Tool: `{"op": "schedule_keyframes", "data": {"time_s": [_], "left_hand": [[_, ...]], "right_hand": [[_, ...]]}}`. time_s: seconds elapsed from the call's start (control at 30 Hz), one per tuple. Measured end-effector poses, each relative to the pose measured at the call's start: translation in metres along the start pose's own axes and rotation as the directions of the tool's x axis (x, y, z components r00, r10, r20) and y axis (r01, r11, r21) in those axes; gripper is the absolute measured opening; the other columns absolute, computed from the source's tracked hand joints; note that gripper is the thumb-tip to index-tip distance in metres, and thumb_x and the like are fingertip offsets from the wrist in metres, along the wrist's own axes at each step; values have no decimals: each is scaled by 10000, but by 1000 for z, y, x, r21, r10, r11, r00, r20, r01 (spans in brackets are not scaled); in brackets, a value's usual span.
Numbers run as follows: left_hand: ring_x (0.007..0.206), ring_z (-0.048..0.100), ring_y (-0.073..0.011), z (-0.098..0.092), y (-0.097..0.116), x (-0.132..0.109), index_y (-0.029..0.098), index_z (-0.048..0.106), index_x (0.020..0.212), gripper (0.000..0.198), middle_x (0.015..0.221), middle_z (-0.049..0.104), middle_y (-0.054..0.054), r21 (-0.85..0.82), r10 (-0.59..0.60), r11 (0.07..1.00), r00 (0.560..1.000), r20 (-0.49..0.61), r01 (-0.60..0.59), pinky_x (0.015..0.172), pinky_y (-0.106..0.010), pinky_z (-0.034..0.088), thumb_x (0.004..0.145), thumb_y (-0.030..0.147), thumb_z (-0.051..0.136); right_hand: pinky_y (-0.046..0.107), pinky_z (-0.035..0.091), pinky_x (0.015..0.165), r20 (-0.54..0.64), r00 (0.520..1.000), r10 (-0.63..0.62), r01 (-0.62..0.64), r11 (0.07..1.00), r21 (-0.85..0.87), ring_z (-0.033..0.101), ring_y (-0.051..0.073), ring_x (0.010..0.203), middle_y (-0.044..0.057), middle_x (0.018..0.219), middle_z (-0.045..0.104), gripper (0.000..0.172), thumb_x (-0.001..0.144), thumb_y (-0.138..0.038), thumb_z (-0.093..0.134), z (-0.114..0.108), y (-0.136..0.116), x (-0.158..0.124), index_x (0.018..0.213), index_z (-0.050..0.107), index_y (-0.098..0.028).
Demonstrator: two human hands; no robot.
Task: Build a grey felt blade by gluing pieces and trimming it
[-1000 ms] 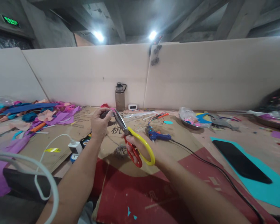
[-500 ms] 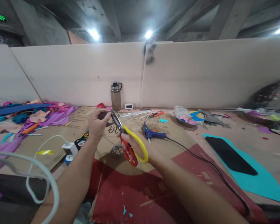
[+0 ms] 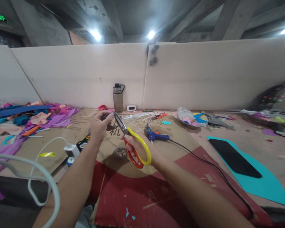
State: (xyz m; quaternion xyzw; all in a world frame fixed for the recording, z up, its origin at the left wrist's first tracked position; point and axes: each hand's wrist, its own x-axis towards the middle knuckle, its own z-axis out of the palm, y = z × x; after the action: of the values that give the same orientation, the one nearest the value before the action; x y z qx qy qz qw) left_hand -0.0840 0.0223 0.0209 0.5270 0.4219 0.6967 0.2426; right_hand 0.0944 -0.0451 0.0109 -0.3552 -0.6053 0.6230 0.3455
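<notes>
My right hand point(image 3: 138, 146) is closed around a pair of scissors point(image 3: 142, 139) with one yellow and one red handle loop. The blades point up and away to the left, their tips close to my left fingers. With thumb and fingers pinched, my left hand point(image 3: 98, 125) grips a small dark piece point(image 3: 105, 117), mostly hidden by the fingers. Both hands are above a cardboard sheet point(image 3: 123, 196) with a red printed area. A blue glue gun point(image 3: 158, 136) lies just right of the scissors, its dark cord running toward the front right.
Crumpled coloured paper point(image 3: 59, 117) piles up at the left. A white charger point(image 3: 71, 150) and cable are beside my left forearm. A bottle point(image 3: 118, 99) and small clock point(image 3: 131, 108) stand by the partition. On the right, a black phone point(image 3: 235, 158) lies on a turquoise sheet point(image 3: 266, 186).
The scissors and my right hand have shifted slightly to the right. My left hand stays nearly in place, still pinching the dark piece.
</notes>
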Motion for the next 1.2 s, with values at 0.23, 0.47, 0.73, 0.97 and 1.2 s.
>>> {"op": "schedule_keyframes", "data": {"time_s": [0.23, 0.47, 0.73, 0.97, 1.2], "left_hand": [[475, 507, -68, -6, 1, 10, 154, 613, 748, 251, 589, 562, 31, -302, -204, 930, 978, 46, 209, 461, -184, 435, 595, 302, 746], [459, 480, -65, -9, 4, 13, 147, 564, 691, 233, 599, 551, 29, -420, -324, 831, 931, 169, 365, 418, -183, 399, 554, 241, 728], [489, 473, -59, -9, 2, 13, 141, 567, 707, 201, 623, 549, 22, -501, -341, 745, 897, 281, 440, 427, -174, 403, 609, 230, 718], [506, 468, -57, 9, 8, 0, 150, 561, 714, 203, 645, 526, 28, -456, -340, 725, 844, 415, 516, 454, -179, 423, 635, 253, 717], [503, 447, -52, 27, 32, -10, 150, 558, 698, 206, 621, 488, 35, -436, -297, 712, 799, 522, 550, 436, -169, 396, 627, 246, 726]], "right_hand": [[213, 326, 332, -60, 998, 20, -31, 982, -189, 379, 83, 323, -68, 490, 447, 256, 839, -443, 459, -9, 4, -8, 885, 548, -207], [249, 404, 638, 96, 988, -119, 148, 589, -795, 564, 156, 714, 33, 812, 646, 206, 759, -196, 535, -25, 22, -59, 925, 656, -217], [278, 405, 842, 309, 951, -6, 284, 413, -865, 534, 186, 970, 50, 1022, 604, 446, 753, -115, 557, -30, 9, -85, 1155, 602, -303], [304, 423, 807, 65, 945, -321, 242, 549, -800, 567, 177, 885, 74, 976, 648, 236, 880, -213, 449, -25, -10, -57, 990, 657, -204], [280, 426, 755, -254, 803, -539, 165, 610, -775, 574, 159, 802, 53, 873, 647, 211, 882, -266, 431, -52, -14, -7, 938, 611, -171]]}}
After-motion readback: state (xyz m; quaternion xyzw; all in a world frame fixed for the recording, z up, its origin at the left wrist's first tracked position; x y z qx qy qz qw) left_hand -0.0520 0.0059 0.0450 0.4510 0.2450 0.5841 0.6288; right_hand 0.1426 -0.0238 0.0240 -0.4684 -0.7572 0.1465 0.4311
